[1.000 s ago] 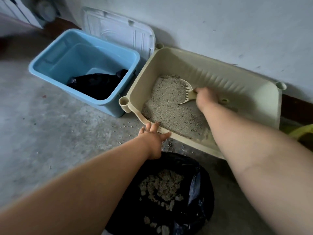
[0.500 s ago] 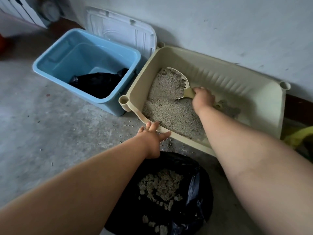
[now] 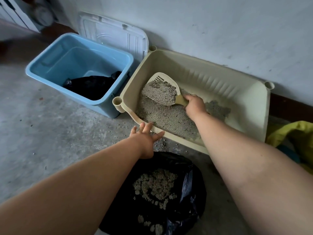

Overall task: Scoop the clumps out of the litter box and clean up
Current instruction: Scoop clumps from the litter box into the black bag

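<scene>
A beige litter box point(image 3: 250, 106) stands against the wall, grey litter point(image 3: 166, 116) heaped in its left half. My right hand point(image 3: 194, 106) grips the handle of a beige slotted scoop point(image 3: 162, 82), which is lifted above the litter and loaded with grey grains. My left hand point(image 3: 145, 138) rests with fingers spread on the box's near rim. Below it lies an open black bag point(image 3: 191, 192) holding pale clumps point(image 3: 155, 185).
A blue plastic tub point(image 3: 50, 68) with a black bag inside sits left of the litter box, its white lid point(image 3: 115, 36) leaning on the wall. Loose grains point(image 3: 118, 128) are scattered on the concrete floor. A yellow-green bag point(image 3: 294, 133) lies at the right edge.
The scoop dug into the litter, swept left and rose with a load of grains. My left hand stayed on the rim.
</scene>
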A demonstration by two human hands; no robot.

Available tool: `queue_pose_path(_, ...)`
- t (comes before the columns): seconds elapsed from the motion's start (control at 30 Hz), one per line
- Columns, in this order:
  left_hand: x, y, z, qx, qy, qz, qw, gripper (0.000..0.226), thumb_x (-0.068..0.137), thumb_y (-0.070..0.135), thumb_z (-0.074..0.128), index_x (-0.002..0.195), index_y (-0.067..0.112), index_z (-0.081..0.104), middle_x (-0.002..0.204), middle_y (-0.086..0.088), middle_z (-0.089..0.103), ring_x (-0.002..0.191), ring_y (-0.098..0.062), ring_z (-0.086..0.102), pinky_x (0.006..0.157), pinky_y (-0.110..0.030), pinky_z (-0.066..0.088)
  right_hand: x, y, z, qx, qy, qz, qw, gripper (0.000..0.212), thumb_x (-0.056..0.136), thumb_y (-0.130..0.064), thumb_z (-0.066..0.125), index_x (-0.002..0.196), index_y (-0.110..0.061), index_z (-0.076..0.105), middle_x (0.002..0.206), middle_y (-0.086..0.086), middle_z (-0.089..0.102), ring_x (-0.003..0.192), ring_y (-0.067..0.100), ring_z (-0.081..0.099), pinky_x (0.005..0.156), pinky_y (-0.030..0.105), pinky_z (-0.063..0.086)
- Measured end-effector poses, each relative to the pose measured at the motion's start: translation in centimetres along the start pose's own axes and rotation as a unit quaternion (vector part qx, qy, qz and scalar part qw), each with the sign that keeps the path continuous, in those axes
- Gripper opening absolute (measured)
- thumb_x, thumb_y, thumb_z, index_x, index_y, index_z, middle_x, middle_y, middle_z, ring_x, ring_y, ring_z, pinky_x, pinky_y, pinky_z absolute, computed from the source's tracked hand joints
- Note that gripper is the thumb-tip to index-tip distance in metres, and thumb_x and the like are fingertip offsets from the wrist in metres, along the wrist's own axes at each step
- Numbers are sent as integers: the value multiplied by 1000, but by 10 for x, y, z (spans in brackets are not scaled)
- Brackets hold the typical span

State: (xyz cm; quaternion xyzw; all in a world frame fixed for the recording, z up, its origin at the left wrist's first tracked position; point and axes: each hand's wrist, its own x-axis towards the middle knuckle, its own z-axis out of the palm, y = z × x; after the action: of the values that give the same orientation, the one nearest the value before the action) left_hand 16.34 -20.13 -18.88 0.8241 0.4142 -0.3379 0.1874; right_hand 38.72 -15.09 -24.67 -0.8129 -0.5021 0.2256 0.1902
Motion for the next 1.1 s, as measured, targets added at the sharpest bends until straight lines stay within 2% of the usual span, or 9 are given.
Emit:
queue_pose_path(0.1, 0, 2, 1, 14, 2, -9, 1000, 87, 89, 29, 55, 147, 48, -8, 157, -6, -26, 146, -31, -19, 116, -52, -9, -2, 6, -5, 0, 6, 15, 1000, 49, 86, 4, 53, 128, -20, 59, 132, 6, 55, 119, 29, 49, 105, 34, 36)
queue_pose_path(0.2, 0, 1, 4, 19, 14, -12, 1000, 86, 90, 35, 54, 148, 44, -8, 158, -7, -25, 146, -31, -17, 116, -55, -8, -5, 13, -9, -12, 13, 21, 1000, 49, 85, 5, 55, 126, -20, 61, 133, 7, 54, 120, 30, 49, 106, 37, 37)
queue_pose_path(0.37, -2, -4, 5, 5, 29, -6, 1000, 85, 89, 30, 54, 151, 37, -5, 159, -3, -20, 148, -26, -13, 116, -55, -5, -17, 20, -14, -34, -6, 17, 999, 49, 84, 5, 55, 127, -17, 61, 127, 9, 58, 115, 31, 52, 98, 32, 39)
queue_pose_path(0.53, -3, -10, 6, -15, 45, 9, 999, 84, 88, 27, 53, 151, 35, -2, 160, -1, -16, 148, -23, -11, 117, -55, -3, -27, 25, -16, -41, 5, 10, 999, 47, 85, 4, 54, 127, -16, 60, 130, 10, 57, 119, 30, 50, 105, 38, 38)
queue_pose_path(0.7, -6, -14, 4, -21, 54, 24, 998, 83, 89, 28, 53, 152, 32, 1, 161, 0, -13, 148, -22, -10, 118, -55, -1, -37, 26, -24, -62, 19, 46, 997, 52, 89, 7, 47, 133, -19, 55, 144, 5, 46, 133, 28, 41, 114, 39, 27)
queue_pose_path(0.9, -10, -18, 1, -22, 56, 31, 998, 81, 89, 29, 53, 152, 31, 3, 161, 3, -10, 149, -21, -7, 117, -55, 1, -51, 25, -32, -105, 20, 54, 993, 51, 88, 7, 48, 129, -20, 58, 139, 6, 51, 124, 28, 49, 108, 40, 37)
queue_pose_path(1.1, -15, -20, 1, -37, 61, 40, 997, 80, 89, 30, 54, 152, 32, 4, 161, 6, -8, 149, -19, -7, 118, -55, 1, -63, 23, -37, -127, 15, 74, 989, 47, 85, 7, 47, 116, -22, 66, 119, 6, 64, 101, 28, 58, 91, 36, 47)
